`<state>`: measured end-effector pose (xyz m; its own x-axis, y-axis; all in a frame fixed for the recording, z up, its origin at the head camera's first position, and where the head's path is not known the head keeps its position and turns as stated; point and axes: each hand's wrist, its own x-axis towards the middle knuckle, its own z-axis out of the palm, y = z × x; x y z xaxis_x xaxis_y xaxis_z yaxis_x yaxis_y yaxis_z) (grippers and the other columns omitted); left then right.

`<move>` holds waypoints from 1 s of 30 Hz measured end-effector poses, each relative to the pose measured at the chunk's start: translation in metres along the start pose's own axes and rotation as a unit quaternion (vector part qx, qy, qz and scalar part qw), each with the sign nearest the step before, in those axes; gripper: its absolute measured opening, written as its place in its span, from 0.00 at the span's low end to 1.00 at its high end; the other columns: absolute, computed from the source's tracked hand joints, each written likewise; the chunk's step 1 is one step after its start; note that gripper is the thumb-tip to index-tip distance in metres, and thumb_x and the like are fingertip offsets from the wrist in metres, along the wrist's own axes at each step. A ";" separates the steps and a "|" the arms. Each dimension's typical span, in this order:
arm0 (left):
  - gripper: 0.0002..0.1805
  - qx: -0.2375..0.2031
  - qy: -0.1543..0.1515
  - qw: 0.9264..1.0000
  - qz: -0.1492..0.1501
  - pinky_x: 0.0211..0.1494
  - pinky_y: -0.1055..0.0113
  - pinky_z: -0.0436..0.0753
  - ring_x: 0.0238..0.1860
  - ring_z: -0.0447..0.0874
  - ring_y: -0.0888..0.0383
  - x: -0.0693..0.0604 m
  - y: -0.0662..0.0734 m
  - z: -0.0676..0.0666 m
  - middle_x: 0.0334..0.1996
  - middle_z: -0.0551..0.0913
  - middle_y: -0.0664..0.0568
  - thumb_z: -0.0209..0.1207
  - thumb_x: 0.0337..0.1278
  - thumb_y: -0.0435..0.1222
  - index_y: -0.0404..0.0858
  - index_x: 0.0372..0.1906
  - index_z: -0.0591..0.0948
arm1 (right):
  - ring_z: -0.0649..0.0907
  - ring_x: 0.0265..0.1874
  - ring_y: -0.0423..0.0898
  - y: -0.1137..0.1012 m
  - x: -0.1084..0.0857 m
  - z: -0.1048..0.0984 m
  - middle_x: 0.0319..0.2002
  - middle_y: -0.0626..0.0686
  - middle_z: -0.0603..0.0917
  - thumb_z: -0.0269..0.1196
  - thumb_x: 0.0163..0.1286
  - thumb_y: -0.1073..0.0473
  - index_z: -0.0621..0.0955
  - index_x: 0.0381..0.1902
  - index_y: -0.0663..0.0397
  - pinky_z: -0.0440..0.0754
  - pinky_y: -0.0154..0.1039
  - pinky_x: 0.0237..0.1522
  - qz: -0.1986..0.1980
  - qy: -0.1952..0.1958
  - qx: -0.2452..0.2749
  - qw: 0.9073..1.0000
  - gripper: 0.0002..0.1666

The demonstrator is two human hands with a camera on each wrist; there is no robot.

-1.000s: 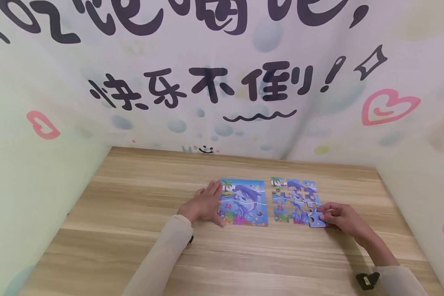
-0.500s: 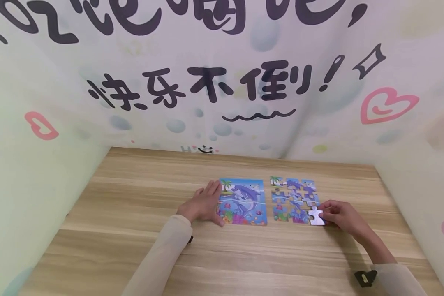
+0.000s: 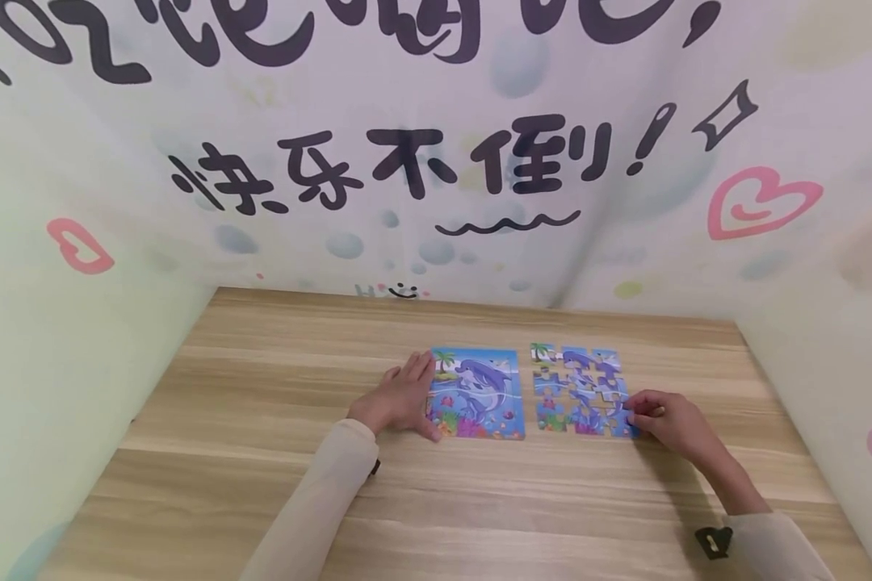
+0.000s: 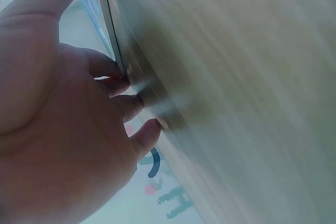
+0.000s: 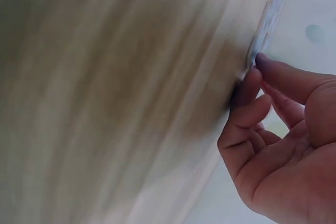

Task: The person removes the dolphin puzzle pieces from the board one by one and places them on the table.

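Note:
A square dolphin picture board (image 3: 480, 395) lies flat on the table in the head view. My left hand (image 3: 400, 397) rests against its left edge, fingers spread; the left wrist view shows the fingertips (image 4: 149, 132) down at the tabletop beside the board's edge (image 4: 108, 24). To the right, several jigsaw pieces (image 3: 580, 387) with the same dolphin picture lie in rows with small gaps. At their near right corner my right hand (image 3: 674, 424) pinches a blue corner jigsaw piece (image 3: 620, 423) between thumb and forefinger. The right wrist view shows that pinch, the piece mostly hidden.
The wood-grain table (image 3: 450, 508) reaches back to a white printed cloth (image 3: 298, 250) with dark lettering. Pale walls (image 3: 80, 347) close in the left and right sides. A narrow strip of tabletop separates the board from the pieces.
The corner piece in my right hand has shifted slightly away from me and closer to its neighbours, and its bright glare is gone. My left hand stays put on the board's edge.

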<state>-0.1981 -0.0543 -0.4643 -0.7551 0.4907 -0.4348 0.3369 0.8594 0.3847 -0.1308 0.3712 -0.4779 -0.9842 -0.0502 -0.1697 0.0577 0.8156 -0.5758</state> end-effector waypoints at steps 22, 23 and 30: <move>0.68 -0.011 0.011 1.000 0.007 0.80 0.47 0.41 0.81 0.29 0.48 0.002 0.000 -0.002 0.81 0.36 0.45 0.74 0.43 0.56 0.34 0.79 0.43 | 0.75 0.34 0.41 0.003 0.005 -0.010 0.35 0.54 0.78 0.67 0.67 0.60 0.79 0.45 0.66 0.75 0.31 0.34 0.018 -0.057 0.117 0.991 0.15; 0.68 -0.010 0.010 1.000 0.006 0.80 0.47 0.41 0.80 0.29 0.48 0.002 0.000 -0.002 0.81 0.35 0.44 0.74 0.43 0.56 0.34 0.79 0.43 | 0.75 0.34 0.41 0.003 0.006 -0.011 0.35 0.54 0.78 0.67 0.68 0.59 0.78 0.45 0.67 0.75 0.31 0.34 0.021 -0.061 0.120 0.991 0.16; 0.68 -0.003 0.001 1.000 0.000 0.80 0.48 0.41 0.80 0.29 0.48 0.001 -0.002 -0.002 0.81 0.35 0.45 0.73 0.44 0.56 0.34 0.79 0.42 | 0.73 0.35 0.43 -0.001 0.007 -0.010 0.36 0.54 0.78 0.64 0.70 0.53 0.78 0.46 0.67 0.75 0.33 0.32 0.049 -0.075 0.117 0.989 0.20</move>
<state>-0.2005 -0.0554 -0.4642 -0.7566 0.4908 -0.4321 0.3344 0.8583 0.3893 -0.1392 0.3762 -0.4702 -0.9370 -0.0764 -0.3410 0.2066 0.6659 -0.7169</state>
